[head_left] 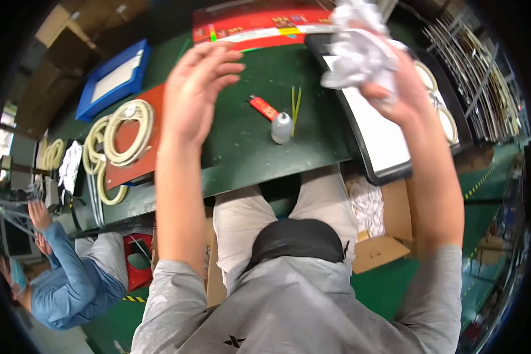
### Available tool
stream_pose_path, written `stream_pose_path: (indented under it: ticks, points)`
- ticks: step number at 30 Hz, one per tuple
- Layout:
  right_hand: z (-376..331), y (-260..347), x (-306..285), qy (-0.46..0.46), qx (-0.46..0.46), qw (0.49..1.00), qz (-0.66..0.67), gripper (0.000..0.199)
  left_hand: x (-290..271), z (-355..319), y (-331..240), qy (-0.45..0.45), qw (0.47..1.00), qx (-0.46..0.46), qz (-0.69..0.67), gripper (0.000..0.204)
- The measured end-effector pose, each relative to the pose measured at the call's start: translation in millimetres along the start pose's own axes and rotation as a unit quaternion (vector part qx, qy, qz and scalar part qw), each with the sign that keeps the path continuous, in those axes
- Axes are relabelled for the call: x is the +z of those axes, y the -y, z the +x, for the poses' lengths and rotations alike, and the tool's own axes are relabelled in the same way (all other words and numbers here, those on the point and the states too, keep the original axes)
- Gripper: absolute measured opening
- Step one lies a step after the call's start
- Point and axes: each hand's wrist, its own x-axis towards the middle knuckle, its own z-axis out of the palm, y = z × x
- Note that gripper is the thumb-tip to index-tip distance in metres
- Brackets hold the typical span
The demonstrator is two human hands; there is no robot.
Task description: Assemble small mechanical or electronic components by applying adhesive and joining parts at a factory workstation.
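Note:
My right hand (406,82) is raised over the black tray (374,168) at the right of the bench, its fingers closed on a crumpled white wad (360,59). Motion blurs the wad, and I cannot tell whether it is paper or cloth. Lifted over the green bench, my left hand (202,85) holds nothing, its fingers bent and apart. On the bench between my forearms stand a small translucent bottle (282,130), a red cutter-like tool (263,108) and yellow tweezers (296,109). A white sheet (377,133) lies in the black tray.
Left of me, pale ring-shaped parts (128,133) sit on a reddish board (153,100), with a blue tray (115,79) behind. A red panel (259,26) lies at the back. Wire racks (481,82) stand right. Below is a carton (395,206) of white pieces. A co-worker (71,283) sits left.

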Motion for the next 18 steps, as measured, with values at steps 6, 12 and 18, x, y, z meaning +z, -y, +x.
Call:
stream_pose_path:
  ticks: [6,12,18]
  points:
    - [126,-77,19,-0.108,0.117,0.98,-0.123,0.026,11,33,46,0.001,0.988,-0.112,0.108,0.063]
    - [147,-97,-7,-0.095,0.111,0.952,-0.269,0.028,-1,53,100,-0.067,0.988,-0.119,0.069,0.04]
    - [151,-112,-39,-0.139,0.001,0.726,-0.674,0.043,-28,61,132,-0.156,0.958,0.08,0.226,0.015]
